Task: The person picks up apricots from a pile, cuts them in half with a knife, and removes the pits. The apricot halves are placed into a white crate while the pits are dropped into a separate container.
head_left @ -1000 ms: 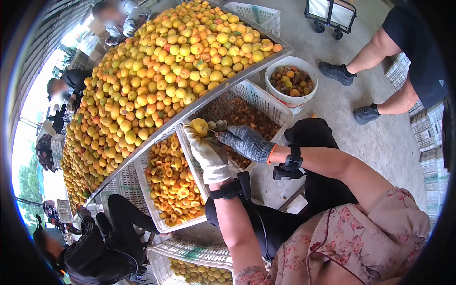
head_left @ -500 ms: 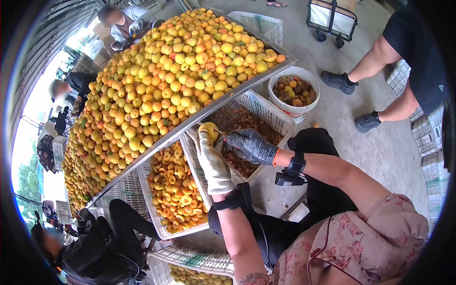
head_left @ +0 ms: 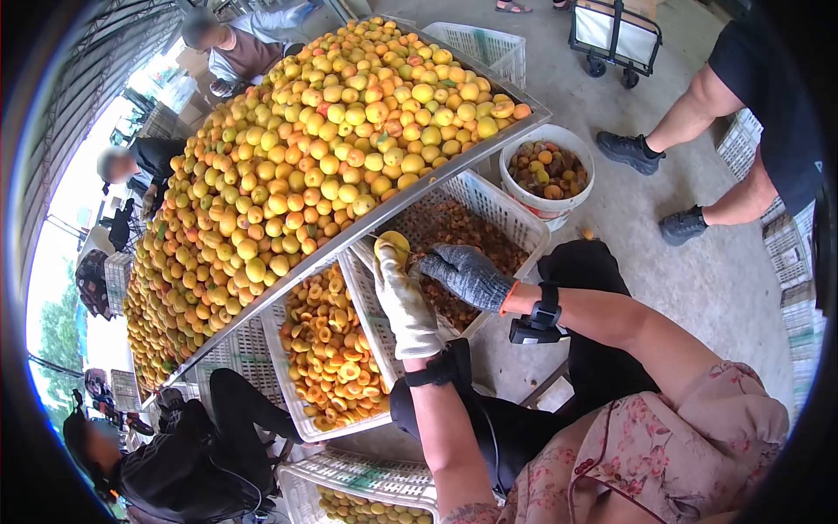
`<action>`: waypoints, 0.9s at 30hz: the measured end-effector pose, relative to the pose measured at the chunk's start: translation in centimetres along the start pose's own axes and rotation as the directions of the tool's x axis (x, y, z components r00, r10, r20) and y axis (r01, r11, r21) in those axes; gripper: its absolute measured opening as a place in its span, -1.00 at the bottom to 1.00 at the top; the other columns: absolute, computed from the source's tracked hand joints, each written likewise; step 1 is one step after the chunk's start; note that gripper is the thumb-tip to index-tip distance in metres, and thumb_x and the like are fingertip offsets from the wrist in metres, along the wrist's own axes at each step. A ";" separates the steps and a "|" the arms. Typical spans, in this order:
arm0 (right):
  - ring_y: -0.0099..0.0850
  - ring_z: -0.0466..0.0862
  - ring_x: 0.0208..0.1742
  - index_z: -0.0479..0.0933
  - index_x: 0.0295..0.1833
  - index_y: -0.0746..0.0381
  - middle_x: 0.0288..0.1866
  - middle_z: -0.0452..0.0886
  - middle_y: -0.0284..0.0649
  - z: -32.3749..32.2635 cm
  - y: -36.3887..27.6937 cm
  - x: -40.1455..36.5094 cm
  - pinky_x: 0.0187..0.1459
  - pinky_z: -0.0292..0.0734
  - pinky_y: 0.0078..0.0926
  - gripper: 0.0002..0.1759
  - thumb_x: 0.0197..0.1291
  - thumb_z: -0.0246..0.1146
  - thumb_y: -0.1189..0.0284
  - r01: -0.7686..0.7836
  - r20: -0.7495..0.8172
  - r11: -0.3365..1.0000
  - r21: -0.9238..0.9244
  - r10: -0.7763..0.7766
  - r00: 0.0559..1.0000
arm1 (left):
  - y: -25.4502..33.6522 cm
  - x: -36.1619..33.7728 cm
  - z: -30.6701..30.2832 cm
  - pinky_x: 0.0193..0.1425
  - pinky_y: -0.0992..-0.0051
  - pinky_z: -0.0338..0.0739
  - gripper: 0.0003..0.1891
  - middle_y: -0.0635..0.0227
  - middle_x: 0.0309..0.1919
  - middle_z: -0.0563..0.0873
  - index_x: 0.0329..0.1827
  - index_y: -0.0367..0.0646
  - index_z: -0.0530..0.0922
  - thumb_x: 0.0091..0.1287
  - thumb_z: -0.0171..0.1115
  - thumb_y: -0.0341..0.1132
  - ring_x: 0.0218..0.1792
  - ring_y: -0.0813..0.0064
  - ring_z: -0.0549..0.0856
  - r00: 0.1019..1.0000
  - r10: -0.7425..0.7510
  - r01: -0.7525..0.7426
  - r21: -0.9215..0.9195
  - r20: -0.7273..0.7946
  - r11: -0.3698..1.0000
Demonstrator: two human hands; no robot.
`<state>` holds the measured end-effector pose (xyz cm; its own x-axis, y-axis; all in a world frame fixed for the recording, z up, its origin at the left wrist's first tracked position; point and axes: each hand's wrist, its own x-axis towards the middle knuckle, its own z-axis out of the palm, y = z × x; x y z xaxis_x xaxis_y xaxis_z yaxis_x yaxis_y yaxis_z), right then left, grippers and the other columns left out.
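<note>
In a white glove, my left hand (head_left: 401,301) holds a yellow apricot (head_left: 392,245) at the metal edge of the heaped table. My right hand (head_left: 469,272), gloved in grey knit, is closed just right of the fruit. Whatever thin thing its fingers grip is too small to make out. Beneath my hands is a white crate of brown pits (head_left: 476,240). To the left stands another crate holding halved apricots (head_left: 336,349).
A sloping heap of whole apricots (head_left: 305,166) fills the metal-edged table (head_left: 367,218). A white bucket (head_left: 583,194) of discoloured fruit stands right of it. Co-workers sit at the left and far sides; a person stands at right. A folding cart (head_left: 615,35) is behind.
My right hand has drawn slightly away from the apricot, which now shows a different side. A far co-worker's gloved hand has lifted away from the heap. The whole view has shifted slightly.
</note>
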<state>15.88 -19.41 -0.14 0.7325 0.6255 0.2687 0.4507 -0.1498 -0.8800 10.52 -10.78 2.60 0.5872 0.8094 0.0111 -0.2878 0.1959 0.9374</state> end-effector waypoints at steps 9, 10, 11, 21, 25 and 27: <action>0.02 0.61 -0.32 0.54 -0.12 0.24 -0.37 0.62 0.03 -0.1 0.0 0.4 -0.33 0.46 -0.02 -0.59 0.36 0.03 0.11 0.085 0.109 0.969 -0.233 -0.060 0.992 | -0.8 0.8 -0.6 -0.13 0.46 0.48 -0.50 0.32 -0.19 0.58 0.12 -0.16 0.41 0.45 -0.09 0.11 -0.26 0.49 0.59 0.993 -0.018 0.052 -0.306 0.113 0.950; 0.03 0.62 -0.32 0.53 -0.09 0.24 -0.37 0.62 0.03 0.1 0.7 0.4 -0.33 0.47 -0.02 -0.60 0.36 0.03 0.11 0.113 0.053 0.965 -0.237 -0.103 0.993 | -0.8 0.7 -0.4 -0.13 0.47 0.47 -0.50 0.32 -0.17 0.58 0.12 -0.17 0.41 0.45 -0.10 0.11 -0.24 0.49 0.59 0.998 -0.003 0.020 -0.238 0.069 0.971; 0.03 0.62 -0.32 0.52 -0.07 0.23 -0.37 0.62 0.03 0.2 0.6 0.7 -0.32 0.47 -0.02 -0.61 0.36 0.03 0.12 0.144 -0.001 0.959 -0.242 -0.148 0.989 | -0.8 0.8 -0.4 -0.13 0.48 0.47 -0.50 0.33 -0.15 0.58 0.12 -0.17 0.41 0.46 -0.10 0.10 -0.22 0.49 0.59 1.000 0.017 -0.013 -0.168 0.023 0.986; 0.04 0.58 -0.44 0.50 -0.29 0.20 -0.51 0.56 0.02 -1.0 0.1 -0.6 -0.42 0.43 -0.07 -0.59 0.36 0.03 0.07 0.167 0.284 0.929 -0.332 -0.070 0.956 | -1.2 3.6 -3.8 -0.09 0.26 0.57 -0.46 0.33 -0.48 0.57 -0.08 -0.15 0.46 0.42 -0.17 0.21 -0.45 0.41 0.59 0.970 -0.160 0.057 -0.463 -0.184 0.884; -0.34 0.57 -0.57 0.59 -0.15 0.10 -0.51 0.62 -0.37 -1.3 -0.9 0.8 -0.52 0.40 -0.32 -0.77 0.32 0.16 0.19 -0.399 0.198 0.725 0.562 0.351 0.915 | -1.5 3.7 -4.2 -0.17 0.41 0.52 -0.57 0.33 -0.35 0.57 -0.14 -0.14 0.47 0.47 -0.15 0.07 -0.39 0.49 0.54 0.979 0.048 -0.078 -0.145 -0.200 0.986; -0.55 0.55 -0.43 0.61 -0.05 0.08 -0.41 0.62 -0.51 -1.0 -2.7 2.5 -0.42 0.45 -0.49 -0.81 0.31 0.20 0.28 -0.501 0.252 0.639 0.584 0.445 0.860 | -3.1 1.6 -2.7 -0.14 0.47 0.49 -0.60 0.31 -0.34 0.57 -0.10 -0.24 0.51 0.49 -0.11 -0.05 -0.36 0.44 0.56 0.965 0.260 -0.225 0.368 -0.046 0.902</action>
<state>16.99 -18.18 3.26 0.7015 0.6640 -0.2590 -0.3774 0.0378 -0.9253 10.34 -8.57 -1.22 0.4566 0.8572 0.2383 -0.1132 -0.2098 0.9712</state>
